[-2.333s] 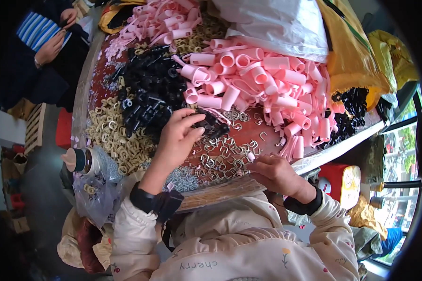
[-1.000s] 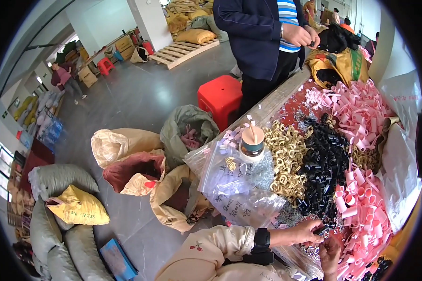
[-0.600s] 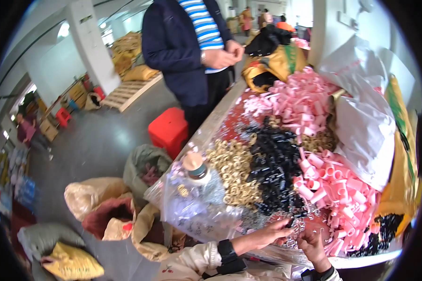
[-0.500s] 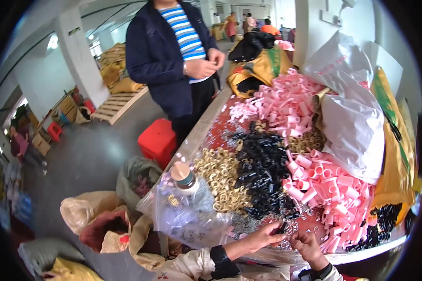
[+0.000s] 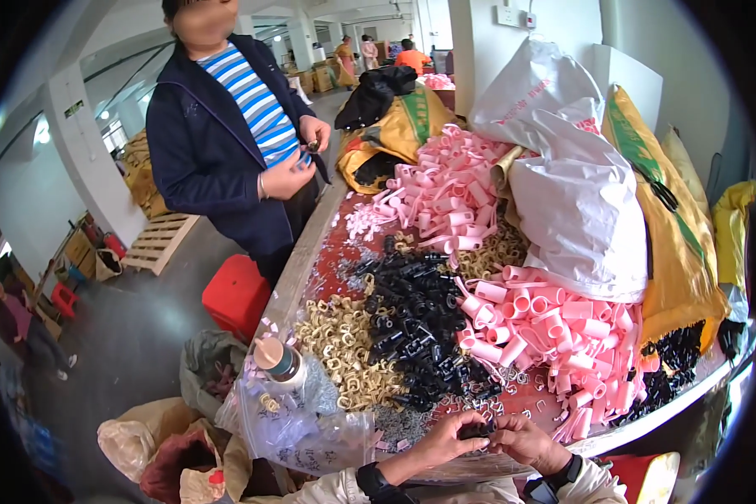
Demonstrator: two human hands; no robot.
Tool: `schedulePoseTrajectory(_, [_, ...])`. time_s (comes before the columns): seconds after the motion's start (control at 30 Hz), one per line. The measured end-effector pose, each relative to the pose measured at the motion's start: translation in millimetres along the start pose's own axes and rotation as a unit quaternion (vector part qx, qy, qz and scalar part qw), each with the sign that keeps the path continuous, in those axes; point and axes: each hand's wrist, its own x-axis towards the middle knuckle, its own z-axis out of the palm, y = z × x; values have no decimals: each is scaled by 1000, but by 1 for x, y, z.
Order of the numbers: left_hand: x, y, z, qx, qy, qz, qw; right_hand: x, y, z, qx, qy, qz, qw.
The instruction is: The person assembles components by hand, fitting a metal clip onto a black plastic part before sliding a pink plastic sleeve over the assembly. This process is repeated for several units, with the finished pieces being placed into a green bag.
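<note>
We see the small black part at five o'clock in our view, pinched by the left hand, its thumb and fingers barely apart. The right hand curls its fingers together at the part's end; we cannot tell what they grip. From there, red printing marks the white sack toward one o'clock, and dark handwriting the clear bag at nine.

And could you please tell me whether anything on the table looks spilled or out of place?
Possibly: loose black pieces lie by the large yellow sack near the right end of the table, apart from the main black pile, perhaps spilled from the sack.
</note>
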Motion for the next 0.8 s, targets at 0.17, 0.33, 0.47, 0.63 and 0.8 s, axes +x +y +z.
schedulePoseTrajectory(0.17, [-1,5,3,47,10,-1,999,-4,-4,3,63,5,19,998])
schedulePoseTrajectory(0.33, [-6,9,8,134,57,48,988,-4,-1,5,89,-2,12,996])
schedulePoseTrajectory(0.47, [-6,8,8,172,102,62,978,-3,0,9,125,-9,14,992])
schedulePoseTrajectory(0.63, [-5,10,8,214,147,68,963,-1,-4,16,172,-2,11,985])
schedulePoseTrajectory(0.8, [0,0,6,107,164,36,980,6,-2,20,162,25,-21,986])
